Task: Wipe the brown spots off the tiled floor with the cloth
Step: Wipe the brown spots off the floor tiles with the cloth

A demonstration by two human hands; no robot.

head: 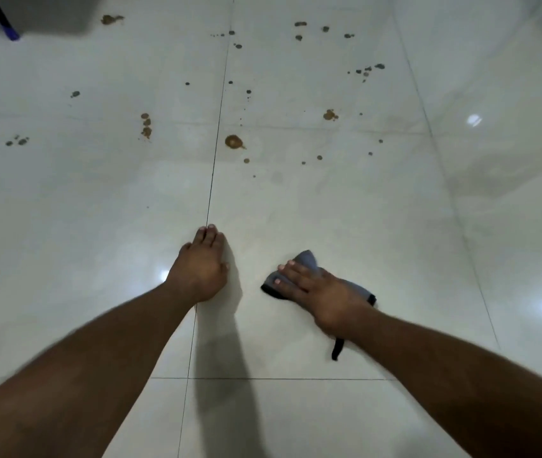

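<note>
Head view, looking down at a glossy pale tiled floor (345,206) with thin dark grout lines. The person leans forward on both bare arms.

Left hand (198,266): flat on the tile at about 6 o'clock from centre, palm down, fingers together and extended along the grout line. It holds nothing; it appears to serve as a brace.

Right hand (320,292): at about 5 o'clock, spread flat on top of a crumpled grey-blue cloth with a dark edge (306,259). Fingers are splayed and pressing down, not curled around the fabric. A dark strap or loop trails from under the wrist toward 6 o'clock.

Brown spots (234,142): scattered across the far tiles from 10 o'clock round to 2 o'clock. The largest blob sits just right of the central grout line; a cluster lies at 10 o'clock, smaller flecks at 1 o'clock. All are well apart from the cloth. The tile under the hands looks clean.

Handling judgement: the cloth looks soft, light and limp; it will bunch and slide easily on this shiny tile. A flat palm over its middle, pressing down, should keep it spread. Dried spots may need firmer rubbing. The floor looks slick, so the bracing hand could slip.

A dark pole with a blue tip (8,29) is at 11 o'clock.
</note>
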